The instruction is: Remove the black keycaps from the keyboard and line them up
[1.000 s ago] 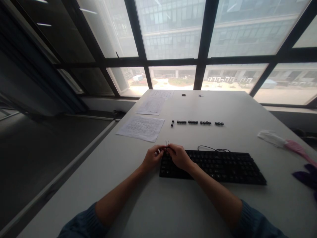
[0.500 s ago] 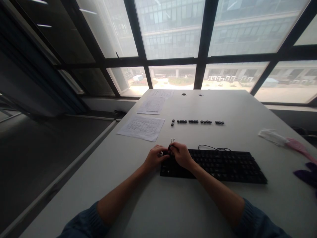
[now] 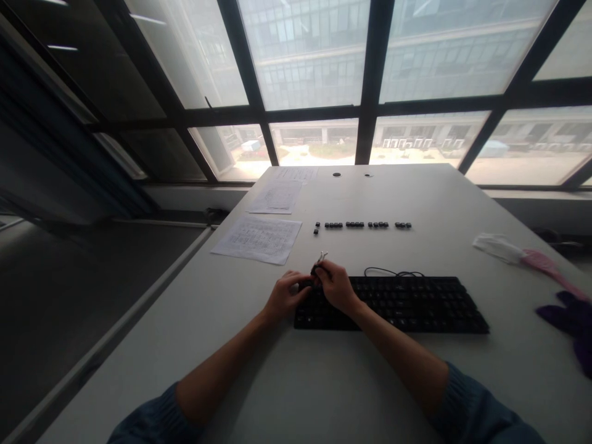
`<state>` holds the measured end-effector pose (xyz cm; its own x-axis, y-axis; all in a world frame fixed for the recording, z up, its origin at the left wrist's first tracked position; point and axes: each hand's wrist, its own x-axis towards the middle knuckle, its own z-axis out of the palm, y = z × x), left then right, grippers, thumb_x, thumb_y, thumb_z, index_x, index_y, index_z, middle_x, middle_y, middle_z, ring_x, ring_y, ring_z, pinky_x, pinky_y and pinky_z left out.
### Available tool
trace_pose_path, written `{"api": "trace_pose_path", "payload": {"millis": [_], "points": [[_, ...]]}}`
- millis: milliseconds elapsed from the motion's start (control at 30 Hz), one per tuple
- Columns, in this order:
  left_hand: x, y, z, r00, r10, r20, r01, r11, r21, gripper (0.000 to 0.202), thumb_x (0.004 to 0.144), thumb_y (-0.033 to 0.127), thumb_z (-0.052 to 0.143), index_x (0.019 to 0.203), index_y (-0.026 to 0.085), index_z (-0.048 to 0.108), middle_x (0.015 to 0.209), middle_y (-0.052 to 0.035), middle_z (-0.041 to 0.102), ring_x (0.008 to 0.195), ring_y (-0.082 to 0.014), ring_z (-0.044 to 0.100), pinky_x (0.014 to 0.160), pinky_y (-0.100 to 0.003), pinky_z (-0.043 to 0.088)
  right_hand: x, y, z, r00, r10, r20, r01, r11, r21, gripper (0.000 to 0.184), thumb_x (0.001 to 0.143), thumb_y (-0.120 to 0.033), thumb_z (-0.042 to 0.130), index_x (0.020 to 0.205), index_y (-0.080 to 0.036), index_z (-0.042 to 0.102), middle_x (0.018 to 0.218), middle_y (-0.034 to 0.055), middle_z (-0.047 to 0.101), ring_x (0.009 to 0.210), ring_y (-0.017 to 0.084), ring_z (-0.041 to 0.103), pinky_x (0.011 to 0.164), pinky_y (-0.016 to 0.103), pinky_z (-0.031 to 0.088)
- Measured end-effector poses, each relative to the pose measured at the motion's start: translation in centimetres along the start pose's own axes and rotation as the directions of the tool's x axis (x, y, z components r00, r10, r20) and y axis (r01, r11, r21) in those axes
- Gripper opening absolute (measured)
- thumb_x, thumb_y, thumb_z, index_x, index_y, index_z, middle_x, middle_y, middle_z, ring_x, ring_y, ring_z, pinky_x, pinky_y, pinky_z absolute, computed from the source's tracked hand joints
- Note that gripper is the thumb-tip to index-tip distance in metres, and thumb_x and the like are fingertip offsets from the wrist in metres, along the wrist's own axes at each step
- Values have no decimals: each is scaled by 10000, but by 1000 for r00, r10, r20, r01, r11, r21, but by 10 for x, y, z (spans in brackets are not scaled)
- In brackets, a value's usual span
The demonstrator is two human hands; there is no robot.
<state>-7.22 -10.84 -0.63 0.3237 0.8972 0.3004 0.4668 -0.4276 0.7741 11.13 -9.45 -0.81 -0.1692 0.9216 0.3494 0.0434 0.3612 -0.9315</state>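
My right hand [image 3: 340, 287] is closed around a small keycap puller [image 3: 322, 256], whose thin, pale wire prongs stick up above the fingers. It is over the upper left part of a black keyboard [image 3: 416, 302]. My left hand [image 3: 283, 296] grips the keyboard's upper left corner, thumb on top, with its fingertips close to the right hand's. Whether a keycap sits between the fingertips is hidden. Beyond the keyboard, loose black keycaps [image 3: 354, 224] lie in a row of small groups, with two more keycaps [image 3: 316, 228] at its left end.
Printed sheets [image 3: 259, 239] lie on the white table [image 3: 259, 376] to the left. The keyboard's cable [image 3: 393, 271] loops behind it. A white and pink cloth item [image 3: 504, 250] and a purple one [image 3: 568, 317] are at the right. Windows [image 3: 314, 55] rise past the far edge.
My right hand has lifted slightly, and the puller's prongs tilt more to the right. The left hand stays at the keyboard corner. The whole view has shifted a little.
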Motion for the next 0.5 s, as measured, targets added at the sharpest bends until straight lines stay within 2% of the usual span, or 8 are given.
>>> {"api": "trace_pose_path", "payload": {"millis": [233,367,500], "points": [[-3,-2,3,994,-45,-101,51,997,55,173,836,336,698,969,225,704,909,-37,709,859,-195,640,827,-326,505,-1,-6,-1,993,-60,105,59,998,18,178,938,-241,482,848,-184,624,738,13,647,671,148,607,658,257,473],[-3,1,4,996,53,-67,-44,990,134,112,867,322,663,934,238,693,905,-35,703,897,-202,628,851,-334,501,-3,-10,0,980,-136,144,148,986,-82,193,930,-196,475,804,-190,621,734,7,630,691,149,578,693,262,451],[-3,2,5,990,116,-75,-104,984,147,112,884,280,633,969,242,696,952,-49,709,932,-210,627,864,-345,508,-3,-11,1,989,-111,96,121,987,-107,203,945,-192,460,813,-189,614,731,11,631,674,147,576,684,257,449]]}}
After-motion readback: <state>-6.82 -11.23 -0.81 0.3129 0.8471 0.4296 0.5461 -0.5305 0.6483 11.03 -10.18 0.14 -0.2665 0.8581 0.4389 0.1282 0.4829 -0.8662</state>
